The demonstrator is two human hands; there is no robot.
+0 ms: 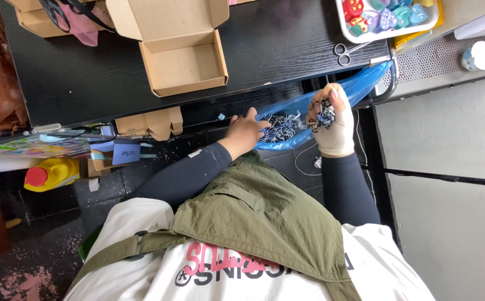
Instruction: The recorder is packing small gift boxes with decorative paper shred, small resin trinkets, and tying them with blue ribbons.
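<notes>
Blue plastic bag [359, 83] hangs off black desk [86, 78] edge, long axis slanting up-right. Left hand [246, 131] reaches in, grip unclear; right hand [331, 120] clenches blue-white shreds [325, 114].

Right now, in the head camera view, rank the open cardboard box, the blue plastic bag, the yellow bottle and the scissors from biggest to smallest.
1. open cardboard box
2. blue plastic bag, partly hidden by hands
3. yellow bottle, on the floor, farther away, so unsure
4. scissors

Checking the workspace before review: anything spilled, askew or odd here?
Small scraps litter the dark floor below the table edge, and pink specks mark the floor at lower left. Scissors lie close to the table's edge.
</notes>
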